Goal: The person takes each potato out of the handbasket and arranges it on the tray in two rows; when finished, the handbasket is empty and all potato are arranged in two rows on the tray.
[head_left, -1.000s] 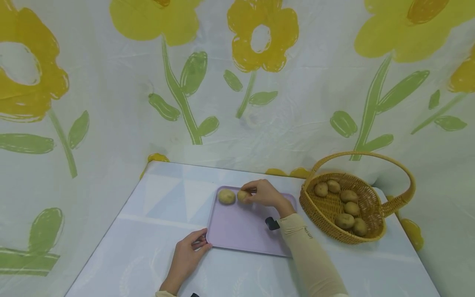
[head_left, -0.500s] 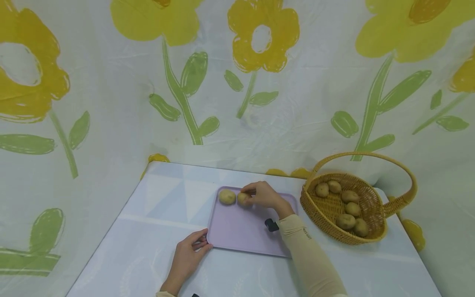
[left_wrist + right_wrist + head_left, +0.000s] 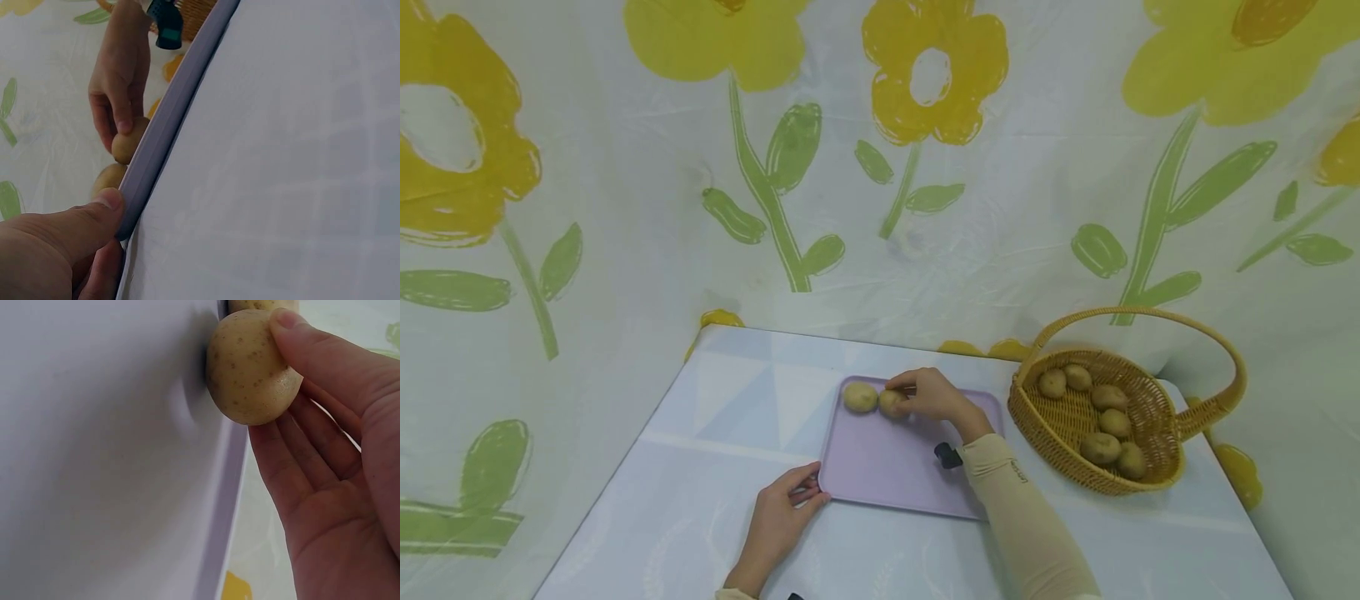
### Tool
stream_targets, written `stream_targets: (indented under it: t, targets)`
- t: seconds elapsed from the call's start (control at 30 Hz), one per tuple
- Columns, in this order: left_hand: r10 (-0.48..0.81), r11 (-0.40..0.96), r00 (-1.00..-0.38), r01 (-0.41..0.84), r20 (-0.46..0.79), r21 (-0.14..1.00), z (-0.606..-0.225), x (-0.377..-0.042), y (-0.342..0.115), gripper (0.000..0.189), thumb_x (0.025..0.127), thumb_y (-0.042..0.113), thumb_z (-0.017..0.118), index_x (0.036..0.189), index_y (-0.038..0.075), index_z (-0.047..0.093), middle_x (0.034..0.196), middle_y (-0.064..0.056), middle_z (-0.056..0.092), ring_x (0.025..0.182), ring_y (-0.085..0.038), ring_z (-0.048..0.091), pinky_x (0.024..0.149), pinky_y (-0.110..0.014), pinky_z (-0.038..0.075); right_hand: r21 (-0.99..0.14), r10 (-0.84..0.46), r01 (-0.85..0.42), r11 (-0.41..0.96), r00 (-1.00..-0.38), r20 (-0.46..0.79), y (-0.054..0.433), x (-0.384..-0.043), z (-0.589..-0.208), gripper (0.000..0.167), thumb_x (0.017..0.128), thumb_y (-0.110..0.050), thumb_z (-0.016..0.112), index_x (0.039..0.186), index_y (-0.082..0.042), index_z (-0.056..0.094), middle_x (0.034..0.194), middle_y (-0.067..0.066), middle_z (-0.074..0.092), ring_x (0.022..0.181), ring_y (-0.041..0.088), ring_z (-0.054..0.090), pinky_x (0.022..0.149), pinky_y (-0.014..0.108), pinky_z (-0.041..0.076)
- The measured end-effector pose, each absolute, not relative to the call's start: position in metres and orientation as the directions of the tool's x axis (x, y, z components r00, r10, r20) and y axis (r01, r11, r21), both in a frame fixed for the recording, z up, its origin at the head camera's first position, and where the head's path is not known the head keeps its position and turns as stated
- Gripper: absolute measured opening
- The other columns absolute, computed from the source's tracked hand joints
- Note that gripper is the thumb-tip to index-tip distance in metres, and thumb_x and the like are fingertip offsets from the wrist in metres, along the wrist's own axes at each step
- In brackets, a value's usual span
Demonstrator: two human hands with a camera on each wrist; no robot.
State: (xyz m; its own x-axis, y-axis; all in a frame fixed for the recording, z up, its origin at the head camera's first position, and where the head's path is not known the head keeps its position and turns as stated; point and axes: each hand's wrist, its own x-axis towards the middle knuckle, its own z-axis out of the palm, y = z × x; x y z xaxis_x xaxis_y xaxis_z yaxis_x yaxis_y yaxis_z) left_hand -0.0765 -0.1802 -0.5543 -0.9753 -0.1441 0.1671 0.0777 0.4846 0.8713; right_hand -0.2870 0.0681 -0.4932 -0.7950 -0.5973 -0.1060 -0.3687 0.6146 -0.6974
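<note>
A lilac tray (image 3: 895, 467) lies on the table. My left hand (image 3: 780, 517) pinches its near left corner, with the thumb (image 3: 106, 203) on the rim in the left wrist view. At the tray's far side my right hand (image 3: 936, 396) holds a potato (image 3: 891, 405) between thumb and fingers. The right wrist view shows this potato (image 3: 250, 369) close up, low against the tray's surface. Just left of it, in the far left corner, sits another potato (image 3: 860, 397); the two look to be touching or nearly so.
To the right of the tray stands a wicker basket (image 3: 1037, 429) with a tall arched handle and several potatoes (image 3: 1101, 448) in it. A pale patterned cloth (image 3: 700, 483) covers the table. Behind it hangs a flowered curtain (image 3: 1000, 250).
My right hand and its potato have shifted slightly toward me and left, narrowing the gap to the other potato. My left hand has stayed at the tray's corner.
</note>
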Motion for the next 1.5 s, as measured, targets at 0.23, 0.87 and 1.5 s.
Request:
stream_targets:
  t: [0.23, 0.87, 1.5]
  targets:
    - [-0.143, 0.495, -0.978, 0.064, 0.154, 0.866, -0.554, -0.077, -0.180, 0.047, 0.077, 0.002, 0.086, 0.121, 0.000, 0.071, 0.106, -0.009, 0.074, 0.096, -0.024, 0.073, 0.085, -0.013, 0.064, -0.701, -0.582, -0.349, 0.621, -0.805, -0.116, 0.070, -0.287, -0.493, 0.040, 0.086, -0.018, 0.084, 0.124, -0.013, 0.074, 0.126, 0.003, 0.073, 0.124, 0.026, 0.066, 0.111, 0.040, 0.058]
    - [-0.145, 0.503, -0.977, 0.060, 0.153, 0.862, -0.553, -0.077, -0.180, 0.046, 0.077, 0.002, 0.086, 0.121, 0.000, 0.071, 0.104, -0.007, 0.073, 0.096, -0.024, 0.073, 0.085, -0.014, 0.065, -0.723, -0.624, -0.393, 0.568, -0.779, -0.066, 0.101, -0.285, -0.447, 0.051, 0.085, -0.024, 0.085, 0.131, -0.009, 0.069, 0.133, 0.005, 0.070, 0.127, 0.029, 0.064, 0.113, 0.044, 0.056]
    - [-0.156, 0.494, -0.978, 0.042, 0.136, 0.869, -0.554, -0.078, -0.179, 0.046, 0.077, 0.001, 0.086, 0.121, 0.000, 0.072, 0.099, -0.005, 0.072, 0.096, -0.023, 0.073, 0.086, -0.014, 0.064, -0.666, -0.609, -0.433, 0.607, -0.792, -0.040, 0.162, -0.271, -0.372, 0.046, 0.084, -0.029, 0.085, 0.126, -0.013, 0.073, 0.134, 0.009, 0.069, 0.126, 0.029, 0.065, 0.107, 0.048, 0.059]
